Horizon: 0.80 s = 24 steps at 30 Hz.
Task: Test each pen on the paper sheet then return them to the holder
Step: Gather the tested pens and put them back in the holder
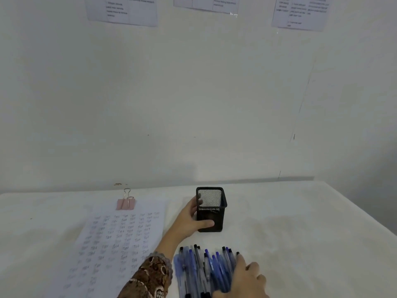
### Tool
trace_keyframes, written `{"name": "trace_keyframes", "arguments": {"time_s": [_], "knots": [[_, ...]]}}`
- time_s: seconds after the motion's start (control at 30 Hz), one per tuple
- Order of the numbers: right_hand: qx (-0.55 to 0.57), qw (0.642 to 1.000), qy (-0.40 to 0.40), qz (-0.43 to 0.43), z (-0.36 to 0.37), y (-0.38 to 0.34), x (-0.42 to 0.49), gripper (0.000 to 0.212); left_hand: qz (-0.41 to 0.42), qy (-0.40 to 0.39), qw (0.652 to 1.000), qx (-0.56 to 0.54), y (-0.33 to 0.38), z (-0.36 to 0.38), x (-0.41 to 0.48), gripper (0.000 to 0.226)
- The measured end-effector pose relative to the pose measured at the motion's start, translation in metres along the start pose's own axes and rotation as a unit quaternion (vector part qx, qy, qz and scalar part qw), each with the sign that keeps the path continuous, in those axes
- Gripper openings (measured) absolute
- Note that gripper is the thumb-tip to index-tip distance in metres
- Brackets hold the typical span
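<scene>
While curling the fingers of the left hand [190,221] round the upright mesh holder [211,211] (thumb on its front face), rests right hand [247,276], fingers relaxed, on the pens [202,269] heaped on the bench [300,233] just before it; paper sheet [120,244] alongside, to the left.

Holder [211,208]: black metal mesh, matt. Pens [206,269]: translucent plastic, glossy. Paper sheet [120,244]: matt. Binder clip [126,202]: wire metal handles. Table [300,233]: white matt cloth. Sleeve [150,276]: patterned cloth.
</scene>
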State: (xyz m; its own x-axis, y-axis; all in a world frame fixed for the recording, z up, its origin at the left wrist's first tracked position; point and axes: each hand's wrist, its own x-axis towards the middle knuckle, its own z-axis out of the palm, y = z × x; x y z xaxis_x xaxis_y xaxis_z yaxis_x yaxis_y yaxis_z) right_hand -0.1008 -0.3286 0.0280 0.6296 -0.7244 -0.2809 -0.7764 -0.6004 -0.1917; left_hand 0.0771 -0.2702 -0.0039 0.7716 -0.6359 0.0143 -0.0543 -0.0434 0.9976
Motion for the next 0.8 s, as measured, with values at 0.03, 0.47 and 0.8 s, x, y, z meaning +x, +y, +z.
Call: {"name": "trace_keyframes", "arguments": {"time_s": [0.03,0.47,0.8], "knots": [[-0.009,1.000,-0.022,-0.008,-0.002,0.001,0.000,0.095,0.001,0.005,1.000,0.001,-0.002,-0.001,0.000,0.085],[0.045,0.996,-0.071,-0.029,-0.008,-0.004,-0.007,0.098,0.011,0.020,0.999,0.034,-0.015,-0.006,-0.002,0.090],[0.037,0.994,-0.061,-0.085,-0.013,-0.002,-0.001,0.059,0.016,0.018,0.999,0.034,-0.014,-0.006,-0.002,0.084]]}}
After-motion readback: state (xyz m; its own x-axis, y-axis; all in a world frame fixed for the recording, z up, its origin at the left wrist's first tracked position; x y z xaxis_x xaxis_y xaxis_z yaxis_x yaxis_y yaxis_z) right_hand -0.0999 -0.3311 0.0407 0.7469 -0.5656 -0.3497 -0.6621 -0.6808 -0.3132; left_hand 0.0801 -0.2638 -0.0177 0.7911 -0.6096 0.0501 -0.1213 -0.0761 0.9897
